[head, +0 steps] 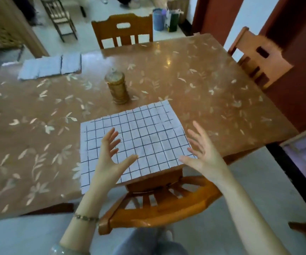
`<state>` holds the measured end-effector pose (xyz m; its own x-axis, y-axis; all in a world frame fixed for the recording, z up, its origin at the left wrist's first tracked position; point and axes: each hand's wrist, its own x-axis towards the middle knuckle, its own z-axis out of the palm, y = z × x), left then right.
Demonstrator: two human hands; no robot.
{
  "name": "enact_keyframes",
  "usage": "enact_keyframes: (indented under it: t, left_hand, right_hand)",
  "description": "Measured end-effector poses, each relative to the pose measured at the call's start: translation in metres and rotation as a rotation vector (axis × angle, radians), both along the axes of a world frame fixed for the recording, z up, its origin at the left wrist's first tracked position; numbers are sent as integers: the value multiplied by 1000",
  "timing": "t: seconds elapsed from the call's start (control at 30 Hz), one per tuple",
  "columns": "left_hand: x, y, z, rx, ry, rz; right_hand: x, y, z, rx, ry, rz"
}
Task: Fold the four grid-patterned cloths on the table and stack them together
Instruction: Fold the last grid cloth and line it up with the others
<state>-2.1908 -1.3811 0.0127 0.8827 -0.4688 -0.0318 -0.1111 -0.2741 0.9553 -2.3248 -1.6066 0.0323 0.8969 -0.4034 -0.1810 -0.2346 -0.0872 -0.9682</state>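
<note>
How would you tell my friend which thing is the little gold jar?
Find the big brown table with pale leaves on it. Near its middle, just beyond the flat checked cloth, stands the jar. It is the only upright golden thing there; everything else on the table lies flat.

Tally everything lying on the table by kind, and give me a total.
Spread grid cloth: 1
Folded cloth bundles: 2, side by side; layers too blurred to count
Lidded jar: 1
Total: 4
</note>
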Motion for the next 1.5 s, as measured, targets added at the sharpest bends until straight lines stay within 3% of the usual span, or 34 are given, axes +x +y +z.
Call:
enact_keyframes:
  t: [0.13, 0.63, 0.8, 0.9, 1.1, 1.17, 1.3, 1.5]
  left_hand:
    - [22, 6, -17, 16, 25, 105]
    - [130, 7, -63, 113, 130, 235]
    - [186, 15, -98, 264, 155, 319]
    - [224, 21, -127, 450, 148, 338]
    - [283, 35, -167, 847, 15, 193]
    - [289, 38, -174, 935, -36, 135]
    - [292, 38, -173, 887, -61, 123]
    - [298, 39, -166, 850, -105, 112]
  right_hand:
    - [44, -8, -12, -24, 17, 105]
    - [164, -47, -52, -22, 133, 184]
    - [214, -91, -83, -16, 170, 160]
    - [252, -116, -117, -135, 237, 187]
    - [316, -158, -177, -695, 383, 335]
    - [325, -164, -183, -796, 425, 402]
    - [335, -167, -184, -916, 466, 493]
    - [343, -167, -176, -861, 570, 516]
